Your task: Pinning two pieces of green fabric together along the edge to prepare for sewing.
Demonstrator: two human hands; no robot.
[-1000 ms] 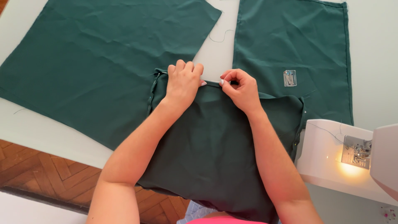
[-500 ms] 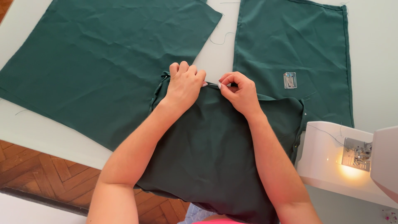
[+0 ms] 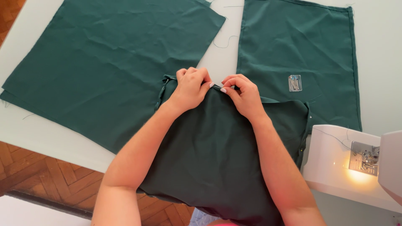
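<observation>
Both hands' fingers — left hand (image 3: 190,88), right hand (image 3: 243,94) — pinch the matte green cloth (image 3: 222,159) edge

We see matt, finely woven green cloth (image 3: 217,150), a smooth pale matt table (image 3: 377,50), a glossy white plastic sewing machine (image 3: 335,163), and a herringbone wood floor (image 3: 37,175).

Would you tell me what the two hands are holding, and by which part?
Both the left hand and right hand pinch the far top edge of the dark green fabric piece.
</observation>
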